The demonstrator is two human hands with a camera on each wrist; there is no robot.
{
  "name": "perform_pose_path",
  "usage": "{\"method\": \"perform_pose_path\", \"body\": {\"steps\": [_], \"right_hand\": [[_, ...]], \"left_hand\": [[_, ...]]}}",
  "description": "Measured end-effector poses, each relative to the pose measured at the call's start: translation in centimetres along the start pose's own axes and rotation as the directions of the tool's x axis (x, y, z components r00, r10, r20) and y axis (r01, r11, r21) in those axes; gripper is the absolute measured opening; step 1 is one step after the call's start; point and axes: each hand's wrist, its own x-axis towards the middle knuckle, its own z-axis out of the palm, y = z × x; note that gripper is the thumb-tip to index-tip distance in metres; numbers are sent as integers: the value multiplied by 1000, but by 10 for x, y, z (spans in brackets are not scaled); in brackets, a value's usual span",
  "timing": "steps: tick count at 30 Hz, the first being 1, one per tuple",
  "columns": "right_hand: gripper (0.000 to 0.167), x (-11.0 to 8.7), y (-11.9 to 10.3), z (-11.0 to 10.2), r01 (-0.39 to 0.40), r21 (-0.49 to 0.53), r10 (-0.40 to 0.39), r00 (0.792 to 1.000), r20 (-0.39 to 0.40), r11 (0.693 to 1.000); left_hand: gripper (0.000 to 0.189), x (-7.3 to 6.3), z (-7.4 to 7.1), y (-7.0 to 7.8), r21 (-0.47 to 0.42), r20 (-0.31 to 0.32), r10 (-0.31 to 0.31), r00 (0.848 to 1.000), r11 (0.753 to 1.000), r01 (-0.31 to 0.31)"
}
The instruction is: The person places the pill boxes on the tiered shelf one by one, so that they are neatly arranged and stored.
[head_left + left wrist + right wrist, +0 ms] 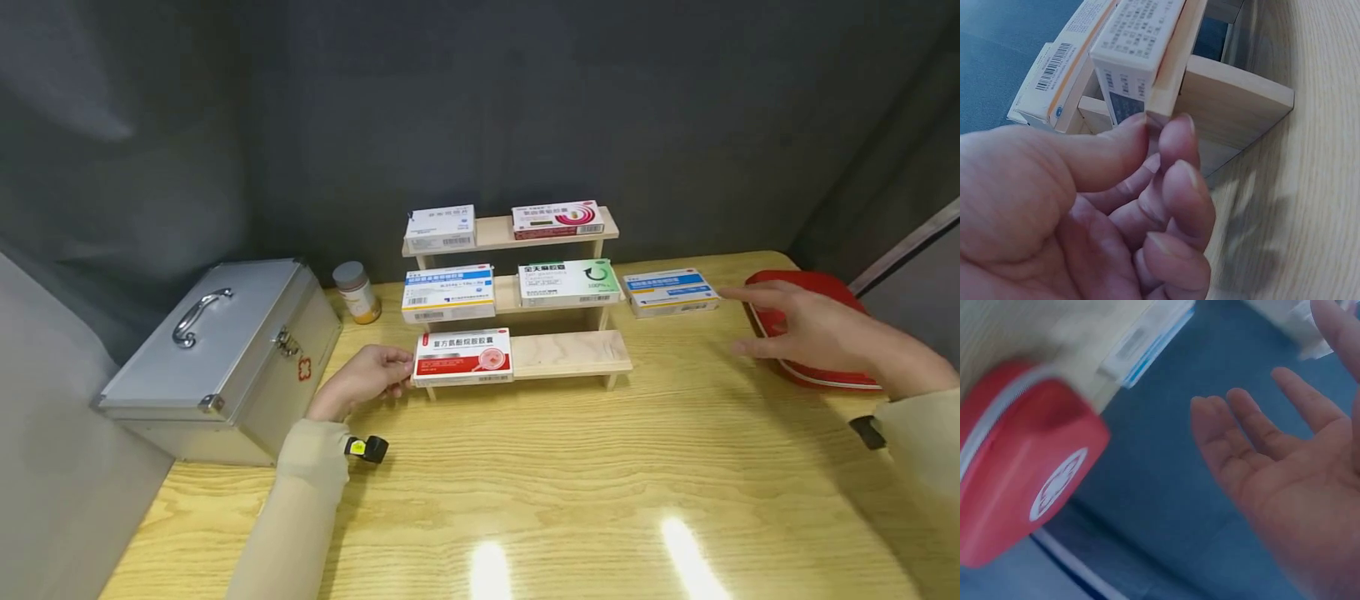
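My left hand (367, 375) is at the left end of the bottom step of a three-tier wooden display stand (573, 354). In the left wrist view the thumb and index finger pinch the corner of that step, right by the end of a red-and-white medicine box (462, 354). My right hand (813, 329) hangs over the table's right side with fingers spread and nothing in them. Nearest to it are a blue-and-white medicine box (670, 292) lying on the table and a red first-aid pouch (1022, 462).
Medicine boxes in blue and white (448, 293), green and white (568, 283), white (441, 228) and magenta and white (558, 220) lie on the upper tiers. Left of the stand are a pill bottle (357, 292) and a silver case (217, 350). A dark curtain (487, 108) hangs behind.
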Motion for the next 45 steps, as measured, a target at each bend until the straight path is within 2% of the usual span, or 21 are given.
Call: {"method": "perform_pose_path", "body": {"steps": [6, 9, 13, 17, 21, 25, 31, 33, 37, 43, 45], "right_hand": [[91, 32, 34, -14, -92, -19, 94, 992, 83, 996], [94, 53, 45, -17, -85, -41, 89, 989, 118, 996], [98, 84, 55, -15, -55, -63, 64, 987, 149, 997], [101, 109, 61, -9, -84, -108, 101, 980, 171, 991], [109, 126, 64, -1, -151, -133, 178, 960, 217, 980], [113, 137, 68, 8, -185, -180, 225, 946, 235, 966], [114, 149, 78, 17, -182, -258, 244, 942, 230, 949], [113, 149, 79, 18, -218, -264, 281, 932, 230, 940], [109, 151, 82, 20, -264, -220, 315, 917, 244, 939], [109, 156, 80, 21, -232, -131, 259, 932, 255, 964], [112, 156, 79, 17, -235, -149, 266, 933, 244, 961]], "left_hand": [[26, 2, -1, 1, 2, 1, -3, 1000, 1000, 3], [25, 3, -2, 1, 3, 0, -1, 1000, 1000, 1], [24, 2, -1, 1, 10, -5, -2, 1000, 1000, 2], [22, 0, 1, 0, 7, -5, -9, 1000, 1000, 9], [23, -1, 1, -1, 11, -6, -12, 1000, 1000, 12], [23, -2, 1, -2, 12, -17, -17, 1000, 1000, 18], [24, 0, 0, -1, 6, -11, -13, 1000, 1000, 13], [24, 0, 0, 0, 6, -6, -5, 1000, 1000, 5], [24, -1, 1, 1, 0, -7, -1, 1000, 1000, 1], [23, -1, 0, 1, -6, -10, -8, 1000, 1000, 8], [23, 0, 0, 1, -1, -8, -10, 1000, 1000, 10]]}}
